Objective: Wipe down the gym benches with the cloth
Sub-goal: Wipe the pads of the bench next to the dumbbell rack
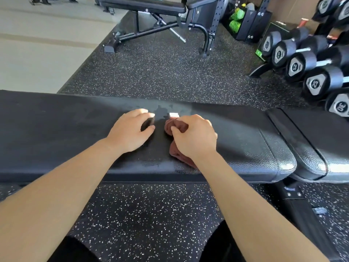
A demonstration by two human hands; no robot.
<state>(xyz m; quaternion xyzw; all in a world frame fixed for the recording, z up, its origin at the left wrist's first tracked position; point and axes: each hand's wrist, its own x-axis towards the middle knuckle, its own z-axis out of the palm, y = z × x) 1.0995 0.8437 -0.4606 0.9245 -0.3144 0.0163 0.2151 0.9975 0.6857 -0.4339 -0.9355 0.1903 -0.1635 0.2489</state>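
Note:
A long black padded bench (56, 129) runs across the view in front of me. Its top shows wet patches (162, 108) near the far edge. My right hand (194, 137) grips a bunched reddish-brown cloth (174, 126) on the bench top; a white tag (174, 115) sticks out past the fingers. My left hand (130, 131) rests on the bench just left of the cloth, fingers and thumb curled around a small dark object (148, 123) that I cannot identify. A second black bench (143, 5) stands at the back.
A separate seat pad (321, 144) adjoins the bench on the right. A rack of black dumbbells (302, 67) fills the right side. Speckled rubber flooring (160, 72) lies between the benches, with pale floor (37, 44) at left. My dark-clothed knees (75, 250) are at the bottom.

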